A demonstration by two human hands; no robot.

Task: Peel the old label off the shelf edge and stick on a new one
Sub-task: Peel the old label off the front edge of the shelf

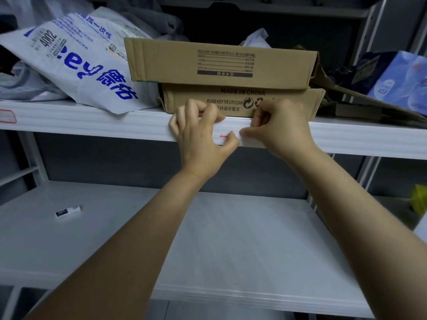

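Observation:
A white shelf edge (115, 123) runs across the middle of the head view. On it, between my hands, sits a small white label (225, 136) with a red line, mostly covered by fingers. My left hand (198, 132) curls against the edge, its thumb pressing the label from below left. My right hand (275, 125) pinches at the label's right end with thumb and forefinger. Whether the label is lifted or flat on the edge is hidden. Another red-bordered label (8, 116) sits on the same edge at far left.
Two stacked cardboard boxes (219, 63) stand on the upper shelf right behind my hands, with a white printed bag (76, 63) to their left and a blue package (402, 77) at right. On the lower shelf (231, 239) lies a small black-and-white label piece (67, 211).

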